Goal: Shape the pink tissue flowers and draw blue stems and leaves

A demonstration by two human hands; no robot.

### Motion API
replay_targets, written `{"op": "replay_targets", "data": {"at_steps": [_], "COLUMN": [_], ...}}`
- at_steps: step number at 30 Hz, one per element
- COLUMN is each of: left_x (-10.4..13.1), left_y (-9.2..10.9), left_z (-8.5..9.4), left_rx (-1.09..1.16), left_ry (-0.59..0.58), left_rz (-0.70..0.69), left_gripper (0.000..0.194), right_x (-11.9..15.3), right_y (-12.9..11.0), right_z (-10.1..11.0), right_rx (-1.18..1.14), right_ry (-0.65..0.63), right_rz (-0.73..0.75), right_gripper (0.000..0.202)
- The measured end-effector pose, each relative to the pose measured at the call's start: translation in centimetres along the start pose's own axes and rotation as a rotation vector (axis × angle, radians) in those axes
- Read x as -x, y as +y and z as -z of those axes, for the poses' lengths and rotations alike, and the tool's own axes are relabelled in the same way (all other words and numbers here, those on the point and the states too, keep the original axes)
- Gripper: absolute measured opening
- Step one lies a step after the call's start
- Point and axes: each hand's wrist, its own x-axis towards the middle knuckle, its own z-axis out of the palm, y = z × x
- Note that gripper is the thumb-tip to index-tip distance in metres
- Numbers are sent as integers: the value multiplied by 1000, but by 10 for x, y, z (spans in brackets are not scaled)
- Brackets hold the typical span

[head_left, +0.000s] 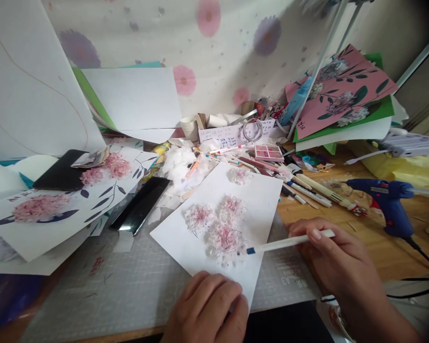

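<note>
A white sheet (175, 233) lies at an angle on a grey cutting mat (128, 286). On it are several pink and white ruffled flowers, the largest flower (226, 238) near the middle. My right hand (329, 252) holds a white pen (289, 242) between thumb and fingers, its blue tip at the right edge of that flower. My left hand (210, 309) rests at the sheet's lower edge with its fingers curled; whether anything lies under them is hidden.
Left of the sheet lie a black phone (141, 205) and a finished-looking flower picture (67, 233). Pens, a pink palette (268, 153) and white scraps (175, 164) fill the back. A blue glue gun (389, 205) with its cable is at right.
</note>
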Motion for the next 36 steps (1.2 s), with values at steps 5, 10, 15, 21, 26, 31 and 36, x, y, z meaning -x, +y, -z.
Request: {"op": "replay_targets", "data": {"at_steps": [5, 10, 15, 21, 26, 31, 36], "left_x": [5, 16, 27, 25, 21, 22, 23], "left_y": [1, -1, -5, -1, 1, -1, -5], "left_z": [10, 11, 5, 7, 13, 8, -1], "left_rx": [110, 160, 120, 78, 81, 40, 15], "left_ry": [-12, -9, 90, 75, -6, 1, 186], "left_rz": [70, 87, 76, 64, 51, 39, 8], "left_gripper": [27, 20, 24, 23, 22, 25, 35], "right_x": [1, 5, 5, 10, 6, 3, 2], "right_y": [1, -3, -5, -6, -9, -9, -12], "right_z": [2, 1, -1, -7, -5, -3, -15], "right_rx": [-55, 66, 32, 93, 71, 146, 78], "right_ry": [81, -71, -67, -79, -64, -32, -54], "right_rz": [69, 43, 104, 51, 93, 55, 92], "right_gripper": [22, 24, 22, 23, 26, 24, 27]}}
